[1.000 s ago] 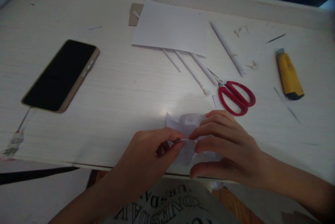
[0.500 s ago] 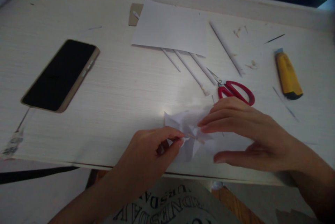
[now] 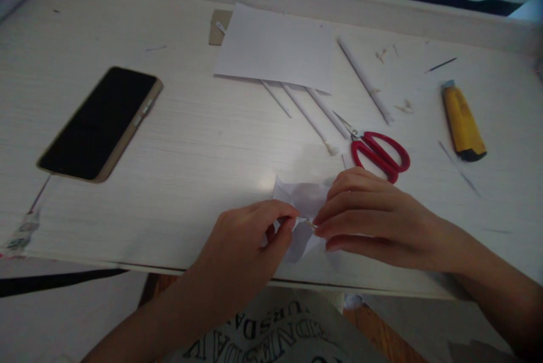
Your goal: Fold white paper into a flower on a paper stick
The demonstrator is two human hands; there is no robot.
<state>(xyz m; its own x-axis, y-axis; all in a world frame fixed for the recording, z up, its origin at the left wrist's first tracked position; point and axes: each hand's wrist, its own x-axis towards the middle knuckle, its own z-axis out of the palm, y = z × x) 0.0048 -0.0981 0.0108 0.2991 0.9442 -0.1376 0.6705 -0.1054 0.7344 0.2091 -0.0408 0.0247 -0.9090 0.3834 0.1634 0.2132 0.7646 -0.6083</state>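
A white paper pinwheel [image 3: 303, 196], creased and with pointed corners, lies near the table's front edge. Thumb and index finger of my left hand [image 3: 250, 244] pinch it close to its middle. From the other side, my right hand [image 3: 373, 221] has its fingertips and thumb drawn together on the pinwheel. A small tan strip [image 3: 311, 224] shows between the two hands at the centre; what it is, I cannot make out. Both sets of fingers partly hide the paper. Red-handled scissors [image 3: 379, 154] lie just beyond my right hand.
To the left lies a phone [image 3: 99, 122] with a strap. At the back, a white sheet [image 3: 275, 49] covers the ends of several rolled paper sticks [image 3: 307, 117]. Another paper roll [image 3: 365, 80] lies apart. A yellow cutter [image 3: 464, 120] and scraps are on the right.
My right hand has moved left and its spread fingers have closed in at the pinwheel's centre. My left hand keeps its pinch. The camera view has shifted slightly.
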